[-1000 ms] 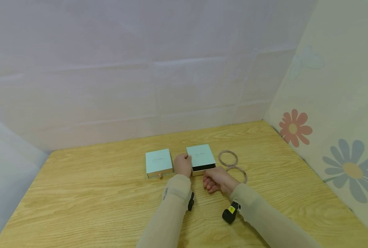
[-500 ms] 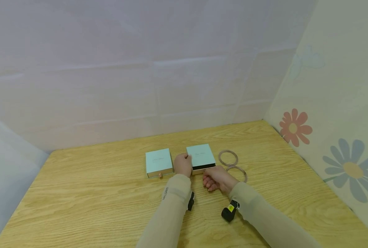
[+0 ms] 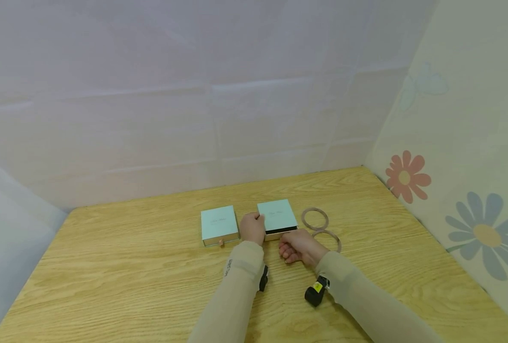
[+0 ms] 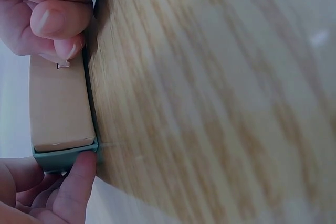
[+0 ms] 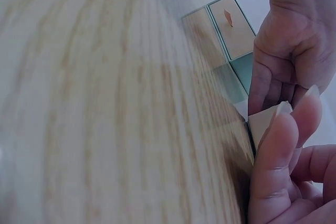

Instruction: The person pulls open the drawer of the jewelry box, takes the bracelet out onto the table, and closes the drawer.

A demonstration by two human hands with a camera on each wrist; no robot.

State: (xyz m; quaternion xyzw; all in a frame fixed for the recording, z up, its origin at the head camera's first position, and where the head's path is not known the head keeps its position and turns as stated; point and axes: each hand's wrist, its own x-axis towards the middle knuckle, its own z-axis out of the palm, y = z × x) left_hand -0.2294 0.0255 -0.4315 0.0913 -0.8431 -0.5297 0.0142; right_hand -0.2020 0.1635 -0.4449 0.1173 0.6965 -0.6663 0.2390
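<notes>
A mint-green jewelry drawer box (image 3: 277, 214) lies on the table with its beige drawer (image 4: 60, 106) pulled out slightly. A thin black strip of its inside shows in the head view. My left hand (image 3: 252, 228) grips the box's sleeve by its left side; in the left wrist view a finger lies along the sleeve's corner. At the drawer front, my right hand (image 3: 300, 247) pinches the small ribbon pull tab (image 4: 63, 66) between thumb and finger, the other fingers curled. Two brownish-pink bangles, a far one (image 3: 315, 219) and a near one (image 3: 333, 238), lie beside the box; my right hand partly covers the near one.
A second mint-green drawer box (image 3: 218, 224), closed, with a ribbon tab at its front, sits left of my left hand. The wooden table (image 3: 129, 267) meets a pale draped wall (image 3: 219, 119) behind and a flower-printed panel (image 3: 459, 157) on the right.
The drawer has slid a little further into its sleeve, narrowing the black gap. My right hand has shifted slightly forward with it, while my left hand keeps still.
</notes>
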